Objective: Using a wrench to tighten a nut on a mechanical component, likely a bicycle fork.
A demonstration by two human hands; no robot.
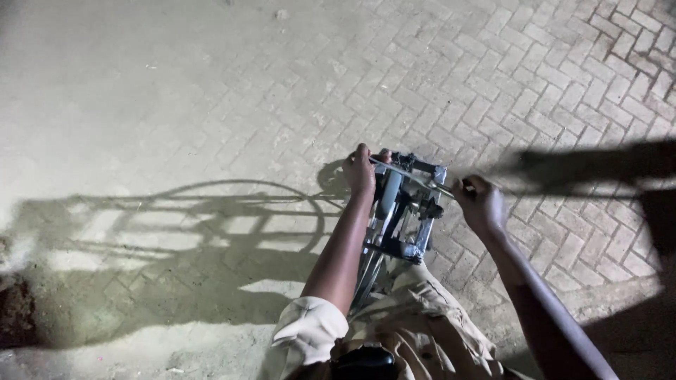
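No packages, labels, signs or screens.
None shows anywhere in the frame, from the upper left to the lower right.

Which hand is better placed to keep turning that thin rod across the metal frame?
Probably the right hand: it already grips the thin rod's free end, while the left hand steadies the metal frame.

right arm (pixel 556 317): cut off by bottom edge
metal frame (pixel 401 218): lower part hidden behind the person's clothing
blade (pixel 415 179): thin, its ends hidden in both fists
left hand (pixel 360 172) grip: fingers curled out of sight
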